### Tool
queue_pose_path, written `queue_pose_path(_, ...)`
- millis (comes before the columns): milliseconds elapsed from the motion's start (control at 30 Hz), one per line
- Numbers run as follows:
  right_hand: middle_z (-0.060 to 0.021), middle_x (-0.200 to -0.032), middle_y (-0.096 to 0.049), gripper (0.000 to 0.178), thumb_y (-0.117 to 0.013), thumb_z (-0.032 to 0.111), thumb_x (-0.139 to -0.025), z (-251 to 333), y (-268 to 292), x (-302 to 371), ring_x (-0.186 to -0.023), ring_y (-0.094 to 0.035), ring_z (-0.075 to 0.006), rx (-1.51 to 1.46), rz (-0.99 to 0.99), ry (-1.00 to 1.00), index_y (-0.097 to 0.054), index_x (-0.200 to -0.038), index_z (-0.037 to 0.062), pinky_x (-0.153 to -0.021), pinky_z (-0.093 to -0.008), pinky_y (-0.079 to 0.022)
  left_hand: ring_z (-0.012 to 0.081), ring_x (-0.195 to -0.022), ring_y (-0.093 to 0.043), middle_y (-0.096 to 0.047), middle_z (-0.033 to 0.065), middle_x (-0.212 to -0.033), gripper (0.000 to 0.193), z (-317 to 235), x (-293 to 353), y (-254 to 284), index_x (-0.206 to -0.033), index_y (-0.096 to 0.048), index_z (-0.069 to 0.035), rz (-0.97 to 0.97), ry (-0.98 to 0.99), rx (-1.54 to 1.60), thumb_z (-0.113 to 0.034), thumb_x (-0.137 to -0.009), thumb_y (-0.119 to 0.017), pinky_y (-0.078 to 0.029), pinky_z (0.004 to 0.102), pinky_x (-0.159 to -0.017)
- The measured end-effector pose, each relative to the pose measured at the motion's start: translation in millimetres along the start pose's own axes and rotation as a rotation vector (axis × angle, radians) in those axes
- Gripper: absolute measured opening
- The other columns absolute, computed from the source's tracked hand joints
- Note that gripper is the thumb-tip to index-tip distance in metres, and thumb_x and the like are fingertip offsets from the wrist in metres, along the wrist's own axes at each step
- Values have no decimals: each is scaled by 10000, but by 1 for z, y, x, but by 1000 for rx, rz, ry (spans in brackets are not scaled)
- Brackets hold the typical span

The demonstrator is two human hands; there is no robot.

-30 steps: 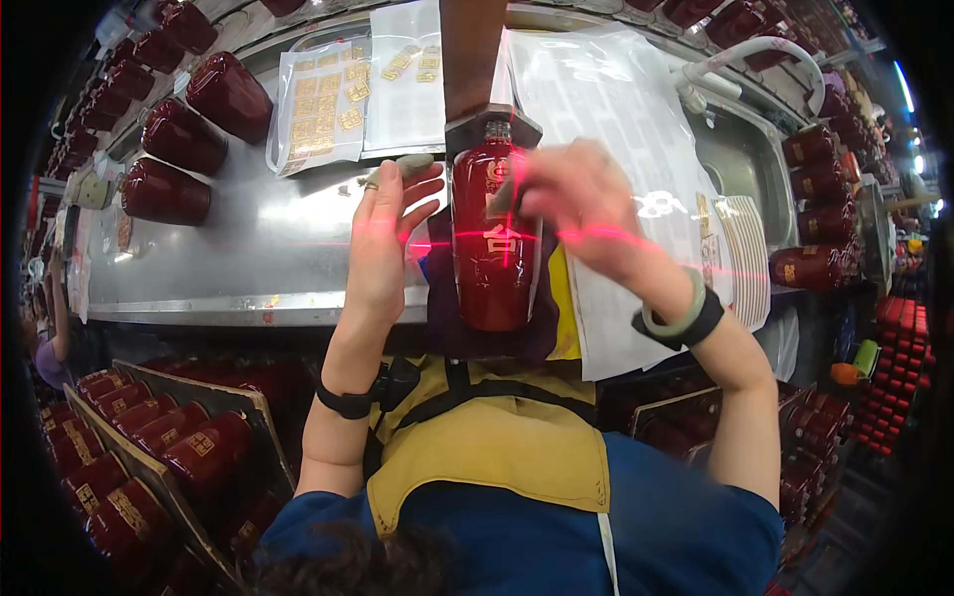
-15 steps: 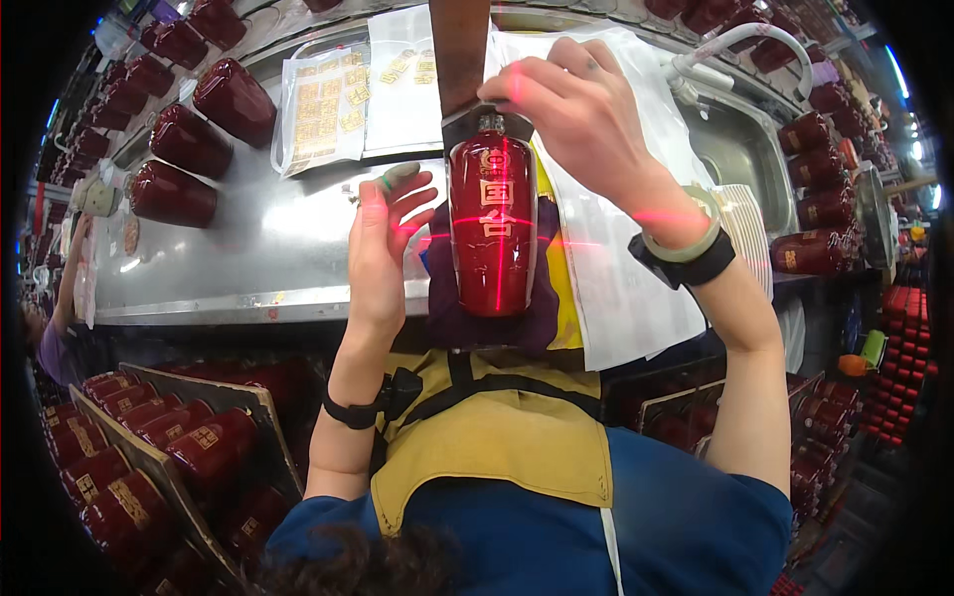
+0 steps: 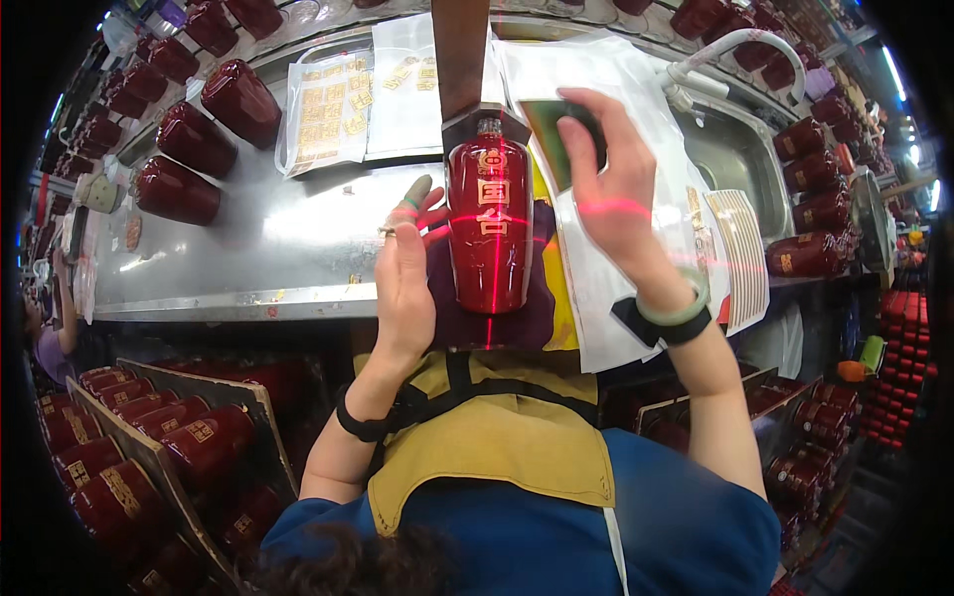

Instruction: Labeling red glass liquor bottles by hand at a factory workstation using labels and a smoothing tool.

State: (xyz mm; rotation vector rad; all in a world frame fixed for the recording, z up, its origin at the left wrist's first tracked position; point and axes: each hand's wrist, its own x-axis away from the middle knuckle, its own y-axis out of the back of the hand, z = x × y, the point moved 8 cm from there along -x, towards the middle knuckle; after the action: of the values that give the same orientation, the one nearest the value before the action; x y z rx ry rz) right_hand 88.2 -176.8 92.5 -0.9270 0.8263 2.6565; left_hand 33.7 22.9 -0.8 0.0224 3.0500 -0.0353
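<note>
A glossy dark red bottle (image 3: 490, 260) with gold characters lies on a dark purple cloth (image 3: 537, 293), its neck pointing away from me. Red light lines cross its front. My left hand (image 3: 405, 283) is open along the bottle's left side, fingertips close to the glass; whether they touch is unclear. A grey-green cover sits on one of its fingers. To the right of the bottle's neck, my right hand (image 3: 621, 174) grips a flat dark green pad (image 3: 553, 137) over white paper (image 3: 621, 298). The fingers hide part of the pad.
A brown upright post (image 3: 460, 60) stands beyond the bottle. Gold label sheets (image 3: 328, 114) lie on the steel counter (image 3: 268, 238), with several red bottles (image 3: 177, 191) at left. A sink (image 3: 740, 149) with a curved tap (image 3: 745, 35) is at right. Racks of bottles (image 3: 204, 442) stand below.
My right hand has moved from above the bottle's neck to the right and now has the green pad in it. The left hand has come nearer to the bottle.
</note>
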Motion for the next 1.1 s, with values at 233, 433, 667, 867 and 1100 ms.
queue_pose_path(233,-178,-920,-720,192,-625,160,-992,-28,-1,17,-825,-713,-341,149,-23,-270,-663,-1140,42,-747,-391,-541,443,-1315,-501,-424,292,-1516,633,-26,-18,-24,-1483,-468,37,159,-483,-538,-448,-1077,-438,-374,478,-1127)
queue_pose_path(433,-85,-748,-632,154,-612,97,-999,-58,19,32,-648,-580,-144,-45,-22,-344,-653,-1125,17,-622,-291,-476,369,-1062,-569,-504,199,-1214,593,-24,-52,-19,-1449,-572,-113,215,-439,-564,-379,-932,-692,-473,412,-981)
queue_pose_path(667,-47,-982,-602,199,-524,39,-1022,-57,30,58,-877,-541,-95,-281,-33,-476,-550,-1214,-2,-787,-244,-447,379,-1137,-585,-566,216,-1317,467,-6,-44,16,-1240,-660,51,178,-280,-404,-344,-991,-634,-473,440,-998)
queue_pose_path(867,-55,-906,-570,215,-510,146,-1006,-68,54,95,-860,-530,-97,-177,88,-581,-613,-1117,-7,-793,-250,-439,350,-1276,-542,-578,214,-1366,444,0,-44,47,-1384,-582,22,72,-210,-565,-241,-1032,-520,-420,411,-1080)
queue_pose_path(1100,-82,-868,-565,185,-684,64,-905,-102,131,128,-835,-604,-242,389,362,-604,-689,-1090,69,-744,-356,-473,289,-1304,-542,-574,170,-1428,489,4,-39,38,-1418,-556,26,60,-188,-380,-312,-1083,-443,-399,380,-1106)
